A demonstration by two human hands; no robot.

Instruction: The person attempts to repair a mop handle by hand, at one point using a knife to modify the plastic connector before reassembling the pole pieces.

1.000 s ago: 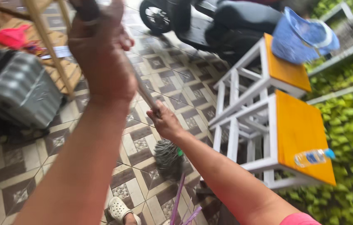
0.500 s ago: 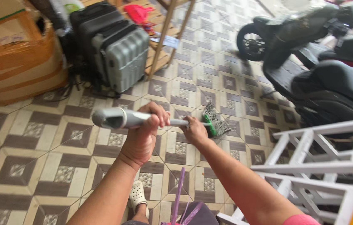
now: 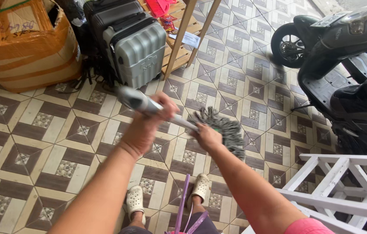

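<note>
1. Grey and stringy, the one mop head [image 3: 223, 130] hung over the patterned tile floor [image 3: 27, 143], just beyond your right hand [image 3: 208, 137].
2. Your left hand [image 3: 145, 126] was clamped around the silver mop handle [image 3: 146, 104] near its upper end; your right hand was wrapped tight on the same handle low down, next to the strands.
3. You held one mop, tilted, its handle running from upper left down to the right between your two hands.
4. Two suitcases [image 3: 138, 52] stood side by side against a wooden shelf [image 3: 183, 39]; both were shut, so you could not see inside.
5. One cardboard box [image 3: 23, 47] bound with orange tape sat at the left; its contents were hidden.
6. Red items [image 3: 159, 6] lay on the shelf, too small to tell apart.
7. One black scooter [image 3: 339, 56] was parked at the right.
8. One white wooden frame [image 3: 344, 186] stood at the lower right.
9. You wore two pale clogs [image 3: 168, 195], one on each foot.
</note>
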